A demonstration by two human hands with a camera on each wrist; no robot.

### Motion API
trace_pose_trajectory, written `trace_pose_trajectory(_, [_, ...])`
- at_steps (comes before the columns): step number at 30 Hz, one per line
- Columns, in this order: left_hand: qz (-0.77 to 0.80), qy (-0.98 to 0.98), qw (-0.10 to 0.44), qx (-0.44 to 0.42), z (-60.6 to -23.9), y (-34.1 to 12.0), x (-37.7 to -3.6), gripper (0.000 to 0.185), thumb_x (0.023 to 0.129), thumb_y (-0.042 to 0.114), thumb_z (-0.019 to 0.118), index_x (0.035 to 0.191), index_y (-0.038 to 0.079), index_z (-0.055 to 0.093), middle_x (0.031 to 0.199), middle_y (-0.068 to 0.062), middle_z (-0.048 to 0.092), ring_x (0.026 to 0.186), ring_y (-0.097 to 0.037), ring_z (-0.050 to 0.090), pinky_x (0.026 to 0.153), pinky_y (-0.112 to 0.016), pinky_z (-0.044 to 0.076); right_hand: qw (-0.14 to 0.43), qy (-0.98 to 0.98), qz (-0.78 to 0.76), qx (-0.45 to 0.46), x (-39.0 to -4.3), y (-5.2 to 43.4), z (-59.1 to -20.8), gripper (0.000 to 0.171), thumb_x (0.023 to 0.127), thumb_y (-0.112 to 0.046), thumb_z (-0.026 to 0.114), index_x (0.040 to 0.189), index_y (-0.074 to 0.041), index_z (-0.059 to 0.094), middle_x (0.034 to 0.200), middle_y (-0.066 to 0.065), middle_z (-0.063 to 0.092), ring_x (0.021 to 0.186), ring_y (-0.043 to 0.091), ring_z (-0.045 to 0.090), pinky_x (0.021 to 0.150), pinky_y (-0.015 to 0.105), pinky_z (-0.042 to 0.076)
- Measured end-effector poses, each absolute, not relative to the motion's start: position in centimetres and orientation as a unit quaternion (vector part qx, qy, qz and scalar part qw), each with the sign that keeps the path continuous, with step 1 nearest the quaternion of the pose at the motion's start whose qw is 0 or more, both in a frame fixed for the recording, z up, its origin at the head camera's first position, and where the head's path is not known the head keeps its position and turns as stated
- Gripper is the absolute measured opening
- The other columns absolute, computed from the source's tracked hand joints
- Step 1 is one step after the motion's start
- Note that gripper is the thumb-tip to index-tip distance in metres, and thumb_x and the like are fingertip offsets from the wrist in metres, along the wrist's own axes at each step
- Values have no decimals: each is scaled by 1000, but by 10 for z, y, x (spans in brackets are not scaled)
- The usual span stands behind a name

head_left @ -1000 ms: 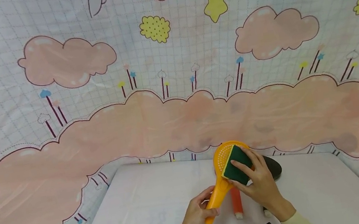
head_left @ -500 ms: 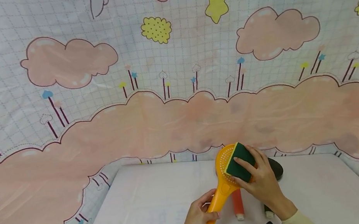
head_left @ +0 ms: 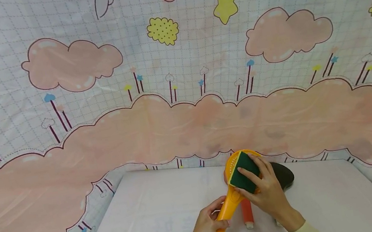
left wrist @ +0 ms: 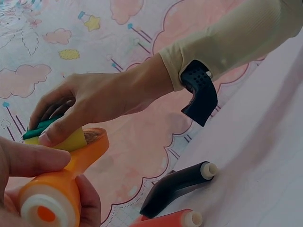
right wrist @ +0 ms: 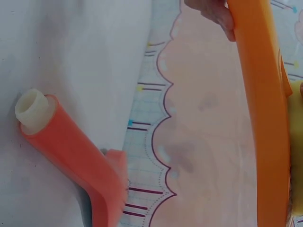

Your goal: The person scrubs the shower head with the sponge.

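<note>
My left hand (head_left: 203, 226) grips the handle of an orange-yellow shower head (head_left: 228, 206), tilted up above the table with its perforated face toward me. In my right hand (head_left: 268, 188) is a sponge (head_left: 245, 172), dark green on one side and yellow on the other. Its yellow side lies against the shower head's face and covers much of the holes. From the left wrist view, thumb and fingers of the right hand pinch the sponge (left wrist: 73, 142) by its edges. The right wrist view shows the shower head (right wrist: 262, 118) from the side, the sponge touching it.
A red shower head (head_left: 247, 215) lies on the white table (head_left: 144, 220) beyond the hands, partly hidden. Beside it is a black shower head (head_left: 284, 175), half behind the right hand. A black mount (left wrist: 200, 92) sits on the right wrist. A cartoon-printed cloth (head_left: 188, 128) hangs behind.
The sponge shifted right across the shower head's face, then back left and slightly down. The shower head has sunk a little; the left hand keeps its grip on the handle.
</note>
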State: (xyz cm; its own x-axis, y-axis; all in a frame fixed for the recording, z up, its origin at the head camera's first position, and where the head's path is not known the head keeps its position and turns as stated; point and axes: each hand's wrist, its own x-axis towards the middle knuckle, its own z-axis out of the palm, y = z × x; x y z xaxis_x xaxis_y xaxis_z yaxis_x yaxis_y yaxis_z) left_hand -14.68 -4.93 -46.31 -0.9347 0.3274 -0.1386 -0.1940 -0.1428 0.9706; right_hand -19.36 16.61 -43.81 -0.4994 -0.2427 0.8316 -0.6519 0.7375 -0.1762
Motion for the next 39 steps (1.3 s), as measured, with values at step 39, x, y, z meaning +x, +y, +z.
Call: trace_pose_trajectory(39, [738,650,171,63,-466,-46,-146,67,78,-14,62,141,2,51,120,-12,55,99,-19,56,88,-30,54,407,-832,235,295,-201,160,-433,57,75,-37,85,124,-18,66,146,24,44,127,44,40,92,62,49])
